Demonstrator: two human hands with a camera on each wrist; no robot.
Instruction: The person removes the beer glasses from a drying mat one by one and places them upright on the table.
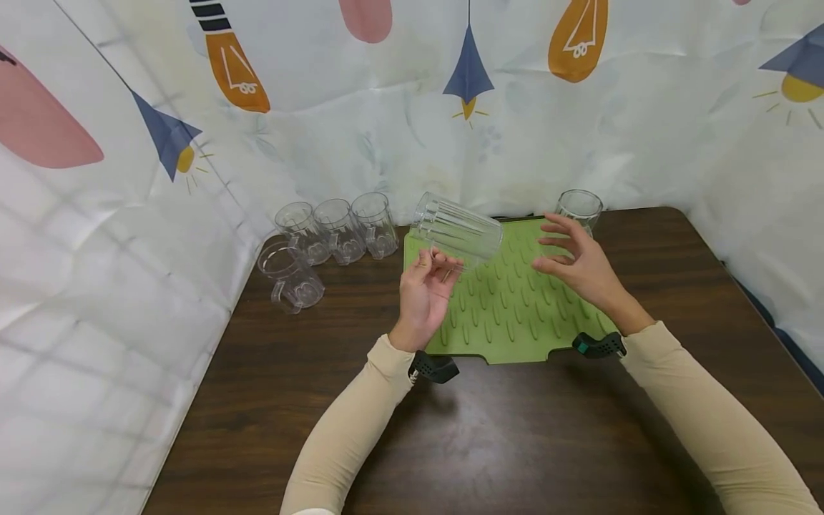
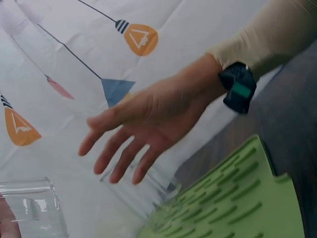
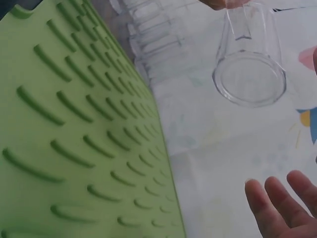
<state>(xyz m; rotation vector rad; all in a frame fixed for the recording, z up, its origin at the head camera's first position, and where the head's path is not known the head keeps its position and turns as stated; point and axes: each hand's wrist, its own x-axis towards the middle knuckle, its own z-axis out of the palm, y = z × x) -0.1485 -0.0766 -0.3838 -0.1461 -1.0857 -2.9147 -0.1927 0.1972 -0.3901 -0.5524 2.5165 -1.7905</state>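
Note:
My left hand (image 1: 428, 293) grips a clear ridged mug (image 1: 460, 227) at its handle side. That mug is held up, tipped nearly sideways, above the green mat (image 1: 502, 336); the right wrist view shows one round end of the mug (image 3: 250, 74) facing the camera. To the right, my right hand (image 1: 582, 268) is raised, fingers spread and thumb apart, nothing between them. Its loosely bent fingers (image 3: 260, 198) also appear low in the right wrist view. Just behind it, another clear glass (image 1: 579, 205) stands at the mat's far right corner, partly hidden by the hand.
Three clear mugs stand in a row left of the mat, the middle mug (image 1: 341, 232) among them. A fourth mug (image 1: 296, 279) is nearer the table's left edge. Patterned white cloth (image 1: 399, 121) hangs behind and beside the dark wooden table (image 1: 322, 386). Raised ribs cover the mat.

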